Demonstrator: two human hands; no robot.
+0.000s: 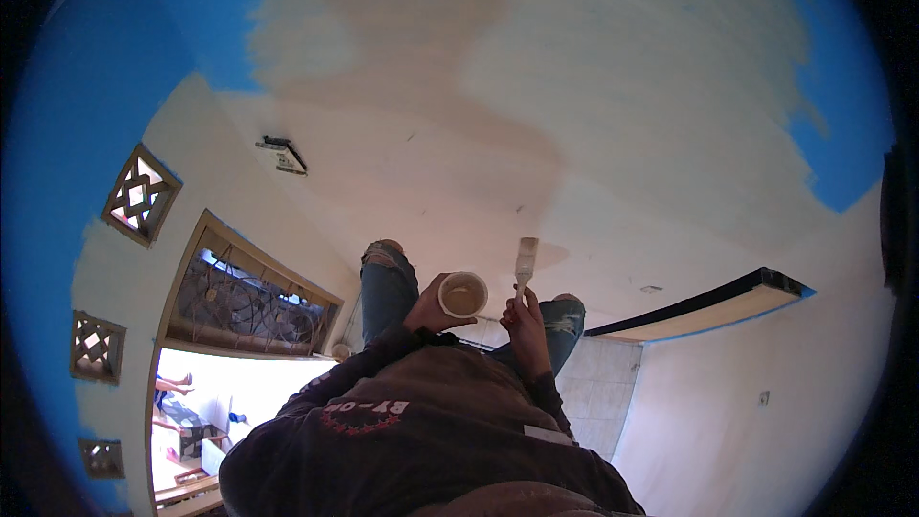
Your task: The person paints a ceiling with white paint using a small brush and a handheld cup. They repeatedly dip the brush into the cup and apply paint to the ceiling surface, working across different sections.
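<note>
A white cup of beige paint (463,295) sits in my left hand (431,307), whose fingers wrap round its side. My right hand (526,324) grips the pale handle of a paintbrush (526,258). The brush points upward, its bristles coated in a light colour and close to the wall as seen here; whether they touch it I cannot tell. Ahead spreads the wall (402,172), covered mostly in pale beige, with bright blue paint (842,144) still showing along its upper left and right sides. My shadow falls across the beige area.
A dark-edged shelf (708,303) juts out at the right. On the left are a fixture (282,155), lattice vent blocks (143,193) and a framed opening with a metal grille (249,302). Through the opening, part of a person (174,383) shows. My bent knees (388,278) are beneath my hands.
</note>
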